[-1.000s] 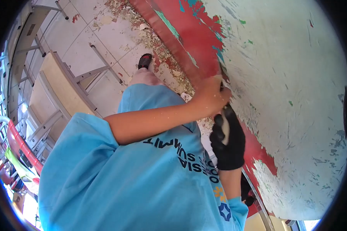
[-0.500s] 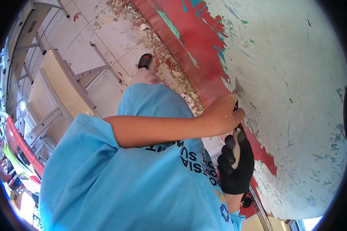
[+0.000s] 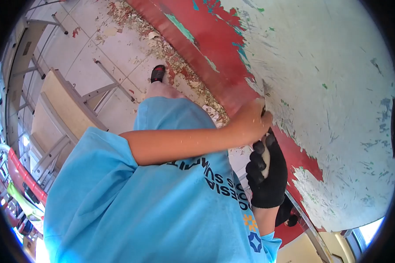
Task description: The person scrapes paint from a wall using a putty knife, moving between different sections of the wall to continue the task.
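My left hand, bare, is closed around the front part of a scraper, close to the wall. A thin dark blade edge shows just beyond its fingers, at the border between red and pale paint. My right hand, in a black glove, is wrapped round the scraper's pale handle, behind and below my left hand. Most of the tool is hidden by my fingers. The curved surface has a scratched whitish-grey area with green specks. Beside it runs red paint with a ragged edge and turquoise patches.
Paint flakes lie on the tiled floor along the red base. A folding work platform with metal legs stands at left. Farther left are a red tube and metal frames. A person's dark-clad part shows behind my right wrist.
Both hands have moved slightly up and left in the view with the scraper. The whole view has shifted a little, and more of the person behind my right wrist shows.
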Tool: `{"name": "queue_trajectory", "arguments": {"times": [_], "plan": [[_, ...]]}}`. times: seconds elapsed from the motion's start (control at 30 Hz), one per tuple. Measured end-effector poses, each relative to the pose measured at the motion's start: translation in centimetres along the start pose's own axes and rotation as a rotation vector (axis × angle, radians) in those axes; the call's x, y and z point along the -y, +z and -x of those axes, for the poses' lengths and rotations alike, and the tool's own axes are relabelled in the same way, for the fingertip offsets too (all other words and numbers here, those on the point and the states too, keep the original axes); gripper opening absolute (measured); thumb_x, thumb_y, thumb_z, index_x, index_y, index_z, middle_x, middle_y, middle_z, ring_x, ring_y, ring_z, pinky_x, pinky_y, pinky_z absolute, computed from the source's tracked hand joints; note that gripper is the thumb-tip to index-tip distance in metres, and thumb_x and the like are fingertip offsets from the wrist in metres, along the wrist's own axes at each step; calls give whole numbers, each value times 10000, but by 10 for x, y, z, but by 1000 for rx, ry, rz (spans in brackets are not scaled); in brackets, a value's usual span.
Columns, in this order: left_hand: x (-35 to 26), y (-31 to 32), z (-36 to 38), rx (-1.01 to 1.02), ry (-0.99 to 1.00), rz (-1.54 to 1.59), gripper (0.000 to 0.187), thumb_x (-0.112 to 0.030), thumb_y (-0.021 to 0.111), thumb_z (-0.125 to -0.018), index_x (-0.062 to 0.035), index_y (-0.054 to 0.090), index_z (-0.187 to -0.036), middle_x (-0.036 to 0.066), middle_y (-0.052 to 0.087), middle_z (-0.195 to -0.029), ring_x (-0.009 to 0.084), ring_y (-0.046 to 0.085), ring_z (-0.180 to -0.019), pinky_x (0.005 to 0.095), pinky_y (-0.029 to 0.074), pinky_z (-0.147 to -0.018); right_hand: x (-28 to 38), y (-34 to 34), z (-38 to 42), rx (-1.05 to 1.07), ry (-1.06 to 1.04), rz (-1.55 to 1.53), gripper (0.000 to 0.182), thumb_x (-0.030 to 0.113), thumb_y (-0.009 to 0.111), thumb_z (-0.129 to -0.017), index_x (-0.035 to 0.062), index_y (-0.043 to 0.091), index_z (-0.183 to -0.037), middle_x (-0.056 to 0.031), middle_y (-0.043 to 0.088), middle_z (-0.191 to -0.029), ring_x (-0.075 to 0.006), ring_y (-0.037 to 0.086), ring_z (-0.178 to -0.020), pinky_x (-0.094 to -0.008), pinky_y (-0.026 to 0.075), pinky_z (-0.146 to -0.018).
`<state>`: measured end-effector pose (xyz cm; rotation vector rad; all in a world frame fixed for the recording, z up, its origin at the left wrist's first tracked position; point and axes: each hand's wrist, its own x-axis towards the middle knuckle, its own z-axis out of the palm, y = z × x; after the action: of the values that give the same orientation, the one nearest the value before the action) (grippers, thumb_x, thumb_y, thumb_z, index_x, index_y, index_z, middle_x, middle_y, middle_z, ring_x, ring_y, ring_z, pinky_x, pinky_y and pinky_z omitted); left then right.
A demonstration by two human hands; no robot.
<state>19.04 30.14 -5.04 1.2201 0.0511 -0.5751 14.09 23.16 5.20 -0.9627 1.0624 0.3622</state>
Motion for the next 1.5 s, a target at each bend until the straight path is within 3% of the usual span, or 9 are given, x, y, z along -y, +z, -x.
{"name": "queue_trajectory", "arguments": {"times": [0.13, 0.17, 0.33, 0.37, 0.93, 1.0, 1.2, 1.33, 1.5], "plan": [[-6, 5, -1, -88, 47, -64, 155, -103, 477, -805, 40, 499, -749, 100, 511, -594, 152, 528, -570, 324, 417, -527, 4, -9, 2, 88, 28, -59, 333, 224, 482, -902, 115, 452, -1215, -4, 484, -762, -42, 397, -492, -158, 293, -347], [-14, -4, -4, 26, -194, 29, 160, -105, 485, -799, 47, 493, -751, 127, 512, -611, 187, 541, -592, 350, 414, -538, 0, -4, 0, 38, -2, 6, 328, 224, 477, -904, 114, 456, -1213, -2, 491, -771, -47, 401, -492, -159, 294, -346], [-10, 2, -1, -42, 27, -193, 168, -110, 490, -797, 55, 495, -767, 156, 524, -625, 230, 547, -585, 368, 410, -545, -2, 9, 15, 6, -196, 289, 245, 234, 428, -928, 81, 464, -1117, -13, 487, -777, -48, 389, -481, -151, 273, -296], [-10, 4, 2, -31, 62, -210, 170, -113, 489, -798, 55, 498, -772, 162, 534, -634, 238, 548, -578, 373, 413, -552, 2, 1, 12, 35, -57, 51, 250, 237, 420, -932, 85, 453, -1127, -13, 478, -780, -49, 393, -472, -151, 282, -296], [-22, 21, 4, 54, -100, -64, 205, -133, 485, -807, 68, 520, -804, 172, 583, -651, 264, 603, -611, 369, 458, -586, 16, -6, 29, 3, -50, -65, 361, 218, 406, -937, 81, 368, -1268, -30, 477, -769, -67, 430, -455, -170, 331, -284], [-30, 23, 7, 68, -12, -106, 208, -128, 470, -801, 73, 524, -791, 166, 580, -636, 256, 597, -573, 367, 456, -557, 21, -8, 36, 47, -18, -92, 231, 233, 299, -963, 47, 436, -960, -62, 485, -707, -82, 429, -439, -207, 312, -255], [-21, 17, -9, 84, -152, -149, 228, -127, 485, -793, 90, 545, -757, 175, 561, -588, 259, 582, -544, 376, 444, -528, 24, -10, 18, -126, 54, -146, 181, 250, 355, -948, 98, 442, -995, -58, 493, -648, -116, 353, -293, -233, 274, -232], [-20, 25, -2, 16, -5, -113, 235, -129, 500, -786, 85, 551, -703, 163, 551, -557, 258, 576, -521, 372, 438, -497, 28, -18, 28, 48, -16, -25, 250, 226, 452, -923, 80, 458, -1125, -44, 525, -778, -64, 414, -478, -169, 312, -293], [-8, 6, -18, 103, -307, -17, 246, -153, 505, -792, 83, 527, -727, 197, 554, -621, 268, 581, -609, 390, 436, -575, 23, -21, -9, 53, 12, -30, 293, 214, 482, -904, 67, 454, -1156, -42, 522, -782, -62, 423, -498, -168, 313, -301]]}}
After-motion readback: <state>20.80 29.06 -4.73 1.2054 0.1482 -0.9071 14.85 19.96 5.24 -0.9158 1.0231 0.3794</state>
